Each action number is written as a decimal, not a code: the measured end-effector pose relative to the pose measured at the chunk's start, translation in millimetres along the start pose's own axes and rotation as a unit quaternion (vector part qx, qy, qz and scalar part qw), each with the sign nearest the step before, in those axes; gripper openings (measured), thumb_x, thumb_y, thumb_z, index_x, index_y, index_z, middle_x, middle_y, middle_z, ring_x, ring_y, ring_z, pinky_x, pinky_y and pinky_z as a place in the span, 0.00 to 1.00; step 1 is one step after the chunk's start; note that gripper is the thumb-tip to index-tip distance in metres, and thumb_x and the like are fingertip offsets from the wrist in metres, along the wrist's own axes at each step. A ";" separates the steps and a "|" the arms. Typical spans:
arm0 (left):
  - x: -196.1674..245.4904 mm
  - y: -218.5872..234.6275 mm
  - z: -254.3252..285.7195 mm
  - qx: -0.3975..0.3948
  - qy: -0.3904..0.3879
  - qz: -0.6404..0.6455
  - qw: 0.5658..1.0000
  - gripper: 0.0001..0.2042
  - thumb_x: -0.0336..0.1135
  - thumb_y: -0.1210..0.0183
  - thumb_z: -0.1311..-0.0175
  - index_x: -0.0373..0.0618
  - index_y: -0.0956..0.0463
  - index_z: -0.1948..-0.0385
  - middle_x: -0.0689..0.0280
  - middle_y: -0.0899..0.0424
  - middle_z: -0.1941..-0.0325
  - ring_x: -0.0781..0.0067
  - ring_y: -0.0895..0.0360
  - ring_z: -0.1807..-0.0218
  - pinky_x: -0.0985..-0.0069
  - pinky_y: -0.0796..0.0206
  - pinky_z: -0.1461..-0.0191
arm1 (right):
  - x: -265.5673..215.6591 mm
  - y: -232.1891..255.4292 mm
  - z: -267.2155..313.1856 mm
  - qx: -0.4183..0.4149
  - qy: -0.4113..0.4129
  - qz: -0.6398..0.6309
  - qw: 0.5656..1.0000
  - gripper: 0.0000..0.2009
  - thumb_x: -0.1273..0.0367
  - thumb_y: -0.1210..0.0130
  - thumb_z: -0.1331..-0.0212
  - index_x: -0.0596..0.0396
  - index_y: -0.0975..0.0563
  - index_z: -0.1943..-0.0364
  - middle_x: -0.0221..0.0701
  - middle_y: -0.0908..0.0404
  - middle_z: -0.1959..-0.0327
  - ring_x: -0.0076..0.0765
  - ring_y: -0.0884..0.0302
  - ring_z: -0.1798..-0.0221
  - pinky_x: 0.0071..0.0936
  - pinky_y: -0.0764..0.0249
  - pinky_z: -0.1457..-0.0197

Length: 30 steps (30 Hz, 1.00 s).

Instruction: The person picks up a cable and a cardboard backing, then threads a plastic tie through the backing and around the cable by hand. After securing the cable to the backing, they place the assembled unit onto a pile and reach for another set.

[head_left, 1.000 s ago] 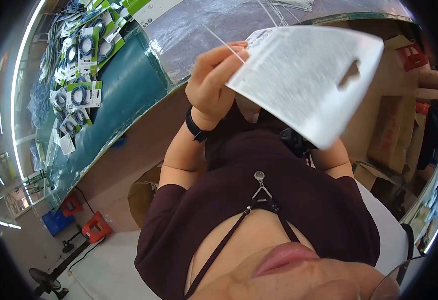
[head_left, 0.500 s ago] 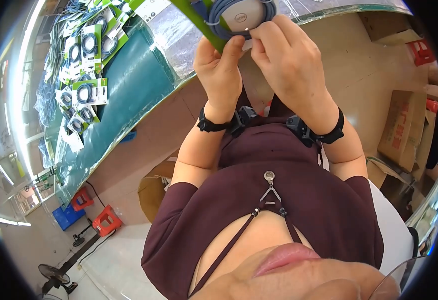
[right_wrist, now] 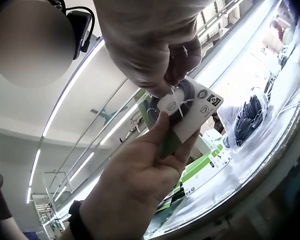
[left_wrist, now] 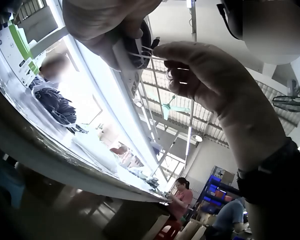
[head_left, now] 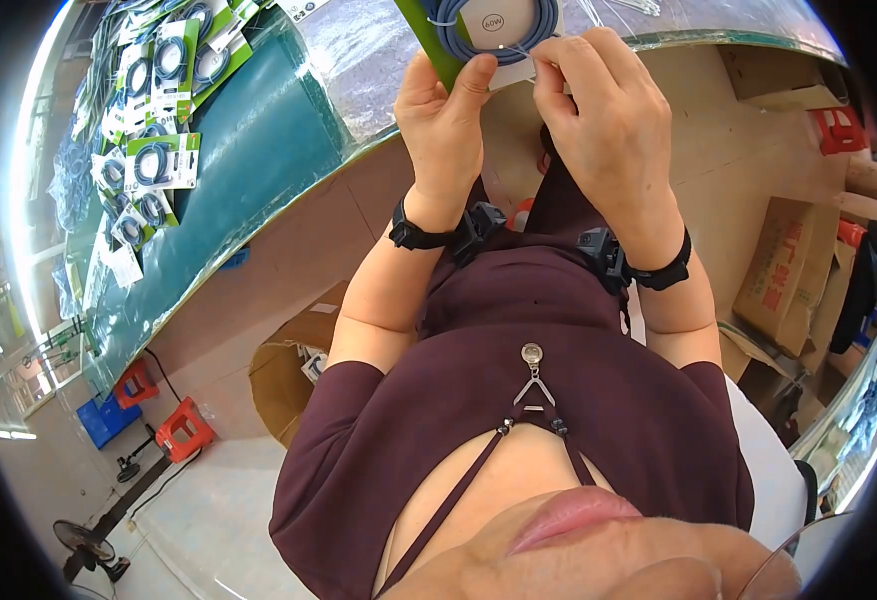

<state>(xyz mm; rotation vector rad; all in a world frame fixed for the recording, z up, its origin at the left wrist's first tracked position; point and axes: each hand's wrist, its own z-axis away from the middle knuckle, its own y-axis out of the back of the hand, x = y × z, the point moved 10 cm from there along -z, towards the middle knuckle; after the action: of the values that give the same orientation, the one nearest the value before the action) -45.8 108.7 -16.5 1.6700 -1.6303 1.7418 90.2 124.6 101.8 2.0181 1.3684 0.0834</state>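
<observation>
Left hand (head_left: 443, 130): grasping a green-and-white card (right_wrist: 204, 114) by its lower edge, thumb on the front, beside the coil. Right hand (head_left: 608, 130): fingertips pinched on a thin white tie (right_wrist: 181, 108), just beside the card; the other fingers are curled in. Blue-grey coiled cable (head_left: 545, 22) lies on the front of the card, its loops around a printed disc (head_left: 493, 22) (legible in the head view: "60W"). The card is held up off the bench (head_left: 248, 170), near its front edge; its top is cut off in the head view.

On the bench, left side: a heap of carded cables (head_left: 171, 60), one carded cable (head_left: 162, 162) nearer the edge. Far side: loose white ties (head_left: 630, 6). Right wrist view adds a clear bag (right_wrist: 235, 131) with dark cables (right_wrist: 249, 114) in it.

Floor, right: a cardboard box (head_left: 788, 265) and a red stool (head_left: 838, 131). Floor, left: a second red stool (head_left: 186, 430).
</observation>
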 end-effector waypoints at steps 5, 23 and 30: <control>-1.2 0.2 2.4 0.001 0.009 -0.006 1.000 0.10 0.26 0.39 0.39 0.41 0.26 0.57 0.73 0.20 0.62 0.88 0.27 0.63 0.88 0.34 0.62 | -0.5 -3.1 -0.3 -0.015 0.005 -0.003 1.000 0.07 0.78 0.40 0.54 0.53 0.24 0.70 0.29 0.28 0.75 0.37 0.27 0.74 0.30 0.30 0.70; 5.2 8.1 6.7 0.023 -0.062 -0.150 0.987 0.08 0.24 0.37 0.43 0.39 0.24 0.62 0.70 0.20 0.65 0.85 0.28 0.66 0.85 0.36 0.63 | 0.5 -16.8 5.8 -0.042 0.002 0.027 0.999 0.06 0.77 0.41 0.53 0.53 0.27 0.73 0.31 0.29 0.76 0.40 0.27 0.72 0.32 0.29 0.69; 36.1 -5.9 11.9 0.025 -0.220 -0.312 0.924 0.10 0.22 0.35 0.49 0.40 0.23 0.64 0.64 0.21 0.68 0.73 0.25 0.69 0.80 0.34 0.65 | 3.7 -17.3 8.0 -0.045 -0.030 0.012 0.998 0.06 0.77 0.42 0.53 0.54 0.27 0.72 0.31 0.27 0.75 0.41 0.26 0.74 0.33 0.29 0.71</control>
<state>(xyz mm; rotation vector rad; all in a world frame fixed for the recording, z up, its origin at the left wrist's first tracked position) -46.4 83.4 12.4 2.3882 -0.9945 1.1512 81.3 127.3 84.8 1.9477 1.2820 0.0924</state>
